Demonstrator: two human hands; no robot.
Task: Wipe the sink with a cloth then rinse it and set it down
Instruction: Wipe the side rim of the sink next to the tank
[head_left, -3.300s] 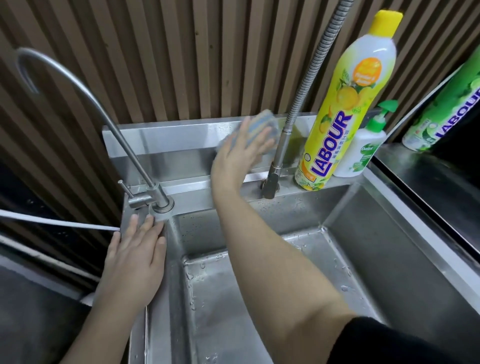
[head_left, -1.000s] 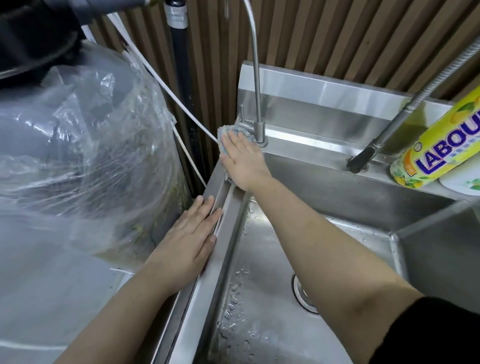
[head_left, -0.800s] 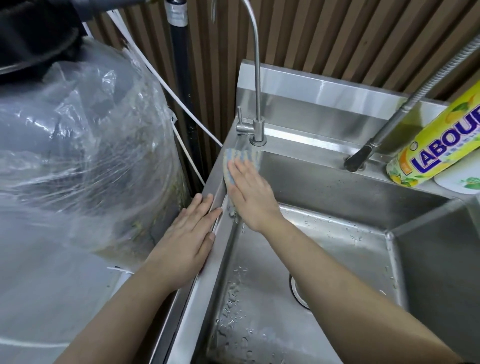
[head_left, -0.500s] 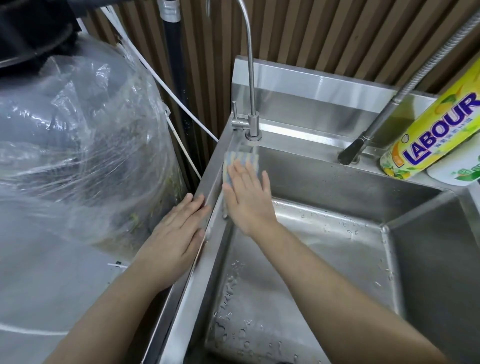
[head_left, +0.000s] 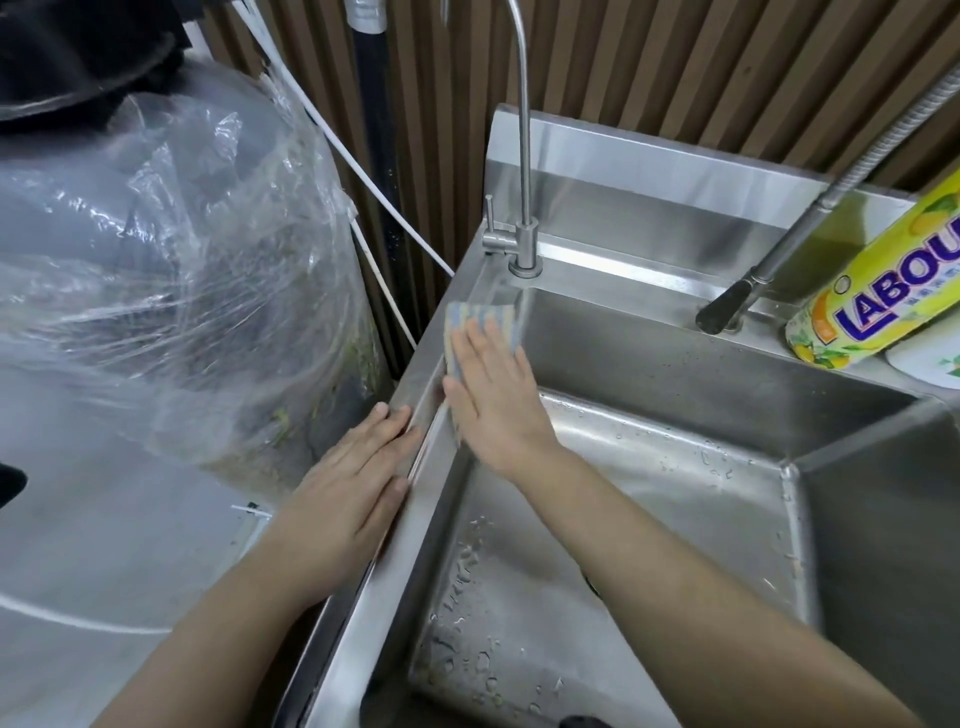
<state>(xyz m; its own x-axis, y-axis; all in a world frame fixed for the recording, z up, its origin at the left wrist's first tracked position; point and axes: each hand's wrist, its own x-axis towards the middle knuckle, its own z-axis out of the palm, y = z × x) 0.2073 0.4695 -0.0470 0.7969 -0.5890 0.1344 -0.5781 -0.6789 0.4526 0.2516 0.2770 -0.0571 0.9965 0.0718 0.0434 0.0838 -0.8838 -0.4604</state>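
Observation:
A striped blue and yellow cloth lies flat against the upper left inner wall of the steel sink, just below the slim gooseneck tap. My right hand presses on the cloth with fingers spread, covering its lower part. My left hand rests palm down on the sink's left rim, fingers apart and holding nothing. Water drops dot the sink floor.
A large bin lined with clear plastic stands close to the left of the sink. A pull-out sprayer hose with a dark head sits on the back ledge. A yellow detergent bottle and a white bottle stand at the back right.
My right hand slid the cloth from the base of the slim tap down onto the sink's left inner wall. The left hand stayed on the rim. The view shifted slightly.

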